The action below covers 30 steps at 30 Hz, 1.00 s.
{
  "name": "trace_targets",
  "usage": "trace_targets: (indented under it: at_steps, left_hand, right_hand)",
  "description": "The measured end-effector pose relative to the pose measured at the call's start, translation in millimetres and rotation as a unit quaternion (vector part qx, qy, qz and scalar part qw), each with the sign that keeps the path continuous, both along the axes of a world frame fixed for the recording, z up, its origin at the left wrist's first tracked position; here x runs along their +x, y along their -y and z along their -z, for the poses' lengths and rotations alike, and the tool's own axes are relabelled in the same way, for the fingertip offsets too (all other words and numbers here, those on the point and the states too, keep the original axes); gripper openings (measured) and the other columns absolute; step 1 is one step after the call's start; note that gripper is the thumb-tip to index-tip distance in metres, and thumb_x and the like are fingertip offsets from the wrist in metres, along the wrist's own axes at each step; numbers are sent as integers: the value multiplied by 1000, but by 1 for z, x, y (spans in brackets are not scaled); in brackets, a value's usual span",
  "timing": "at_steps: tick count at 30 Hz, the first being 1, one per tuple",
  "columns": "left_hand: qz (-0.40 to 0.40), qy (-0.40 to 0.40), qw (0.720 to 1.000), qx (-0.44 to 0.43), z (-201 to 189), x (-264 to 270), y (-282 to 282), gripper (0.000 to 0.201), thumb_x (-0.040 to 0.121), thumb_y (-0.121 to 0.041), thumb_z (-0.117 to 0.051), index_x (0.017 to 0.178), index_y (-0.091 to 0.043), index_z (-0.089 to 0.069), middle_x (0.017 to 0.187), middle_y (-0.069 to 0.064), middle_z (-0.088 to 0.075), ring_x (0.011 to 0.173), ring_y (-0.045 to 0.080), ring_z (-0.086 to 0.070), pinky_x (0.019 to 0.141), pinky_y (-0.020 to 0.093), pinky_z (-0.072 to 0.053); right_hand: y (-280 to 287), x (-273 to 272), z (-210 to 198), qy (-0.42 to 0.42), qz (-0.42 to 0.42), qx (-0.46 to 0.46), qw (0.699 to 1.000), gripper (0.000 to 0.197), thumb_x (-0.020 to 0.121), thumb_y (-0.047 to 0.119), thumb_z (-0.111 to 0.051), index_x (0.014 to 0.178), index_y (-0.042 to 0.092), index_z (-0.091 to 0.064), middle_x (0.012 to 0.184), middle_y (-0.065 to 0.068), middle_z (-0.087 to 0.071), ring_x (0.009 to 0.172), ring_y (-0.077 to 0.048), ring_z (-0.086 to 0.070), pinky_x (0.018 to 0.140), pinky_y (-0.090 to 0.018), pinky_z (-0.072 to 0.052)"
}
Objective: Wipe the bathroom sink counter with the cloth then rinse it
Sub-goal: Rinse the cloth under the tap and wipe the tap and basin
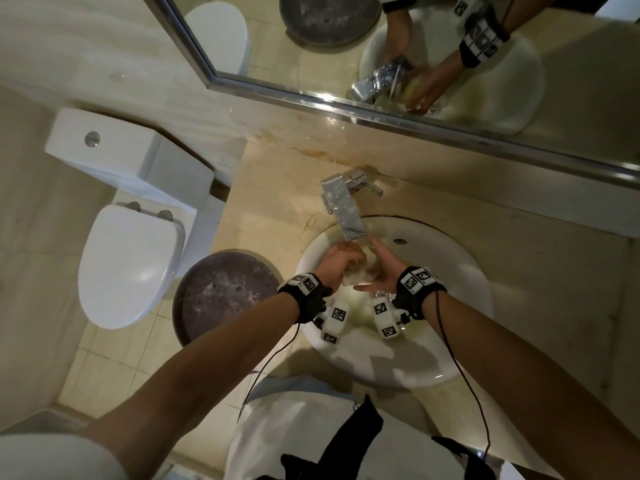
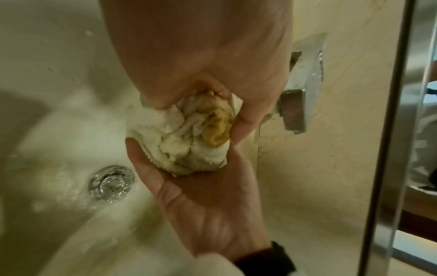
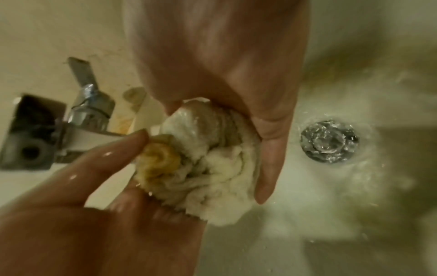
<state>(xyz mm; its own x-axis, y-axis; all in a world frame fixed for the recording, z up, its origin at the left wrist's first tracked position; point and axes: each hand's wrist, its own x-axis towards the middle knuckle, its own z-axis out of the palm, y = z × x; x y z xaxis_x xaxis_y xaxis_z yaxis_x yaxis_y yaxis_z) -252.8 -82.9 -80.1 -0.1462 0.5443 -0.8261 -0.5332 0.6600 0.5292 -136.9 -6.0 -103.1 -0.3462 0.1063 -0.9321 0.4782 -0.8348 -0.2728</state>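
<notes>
Both hands meet inside the white sink basin, just below the spout of the chrome faucet. Between them sits the cloth, a wet, bunched white wad with a yellow-brown stained patch on the side toward the faucet. The left hand grips the wad from the left, its fingers curled round the stained end. The right hand cups the cloth from the right, thumb and fingers wrapped narrowly against it, so the cloth is pressed between the two palms. Both hands look wet and shiny. Water swirls in the basin around the metal drain, which lies under the hands toward the near side. The beige marble desk surrounds the basin and shows rusty streaks near the base of the mirror. To the left stand a white toilet and a round dark bin lid.
</notes>
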Motion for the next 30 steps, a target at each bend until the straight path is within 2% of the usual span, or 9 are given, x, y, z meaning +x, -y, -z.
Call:
trace_targets:
  at_steps: [3,7,11,15,17,20,23,27,30]
  left_hand:
    - [-5,-12,1000,11,-10,-2,-1,38,75,-3,-73,112,-8,-64,112,15,-71,107,33,-66,98,49,-52]
    - [31,-30,999,17,-3,-10,5,67,66,-7,-78,129,-14,-56,119,11,-69,112,36,-64,98,54,-51]
    - [103,21,994,4,-18,-6,3,48,74,-5,-65,112,-33,-71,108,12,-66,99,30,-57,79,39,-46]
    - [111,40,993,-13,-24,-5,6,20,90,-2,-54,104,-13,-63,87,4,-65,82,10,-64,71,21,-47]
    - [82,55,994,-49,-25,-5,5,14,93,-8,-50,101,-10,-61,75,5,-64,69,16,-61,63,27,-46]
    - [58,64,992,-95,-19,-5,1,14,91,-19,-50,86,-14,-62,66,3,-65,67,19,-60,76,36,-48]
    - [22,103,988,-110,-15,-5,-4,20,89,-28,-52,96,-13,-64,88,10,-66,88,28,-61,91,54,-51]
    - [35,64,993,-96,-16,0,-15,17,91,-26,-51,100,-15,-61,97,10,-64,93,27,-61,96,49,-51]
    - [84,-16,993,-77,-13,1,-20,12,90,-25,-56,94,-16,-62,92,12,-67,87,29,-64,83,45,-54]
  right_hand:
    - [-2,-5,3,-26,59,-25,998,69,69,55,-77,127,19,-68,126,-15,-69,119,-34,-62,100,-53,-50]
    - [-5,-14,5,14,90,46,995,47,77,35,-81,118,14,-71,119,-19,-70,106,-37,-68,76,-49,-60]
    - [-1,-15,9,32,49,191,980,25,87,28,-76,108,15,-72,104,-14,-75,95,-31,-73,82,-53,-61]
    - [5,-18,9,86,12,286,954,5,92,20,-69,96,17,-69,102,-12,-73,91,-27,-71,82,-43,-61]
    - [6,-21,5,97,27,302,948,13,93,13,-65,87,24,-68,101,-8,-73,90,-24,-70,82,-40,-60]
    - [5,-25,-2,82,40,305,948,17,92,8,-61,89,22,-71,97,-4,-72,89,-21,-68,75,-33,-59]
    - [2,-24,-7,55,64,278,957,20,90,5,-58,101,14,-71,103,-13,-73,93,-26,-69,81,-35,-57]
    - [0,-18,-18,13,84,241,967,18,92,16,-56,106,14,-67,107,-13,-71,104,-31,-68,87,-41,-57]
    - [1,-10,-22,18,55,204,977,33,98,45,-47,115,21,-61,117,-11,-68,107,-28,-65,91,-46,-54]
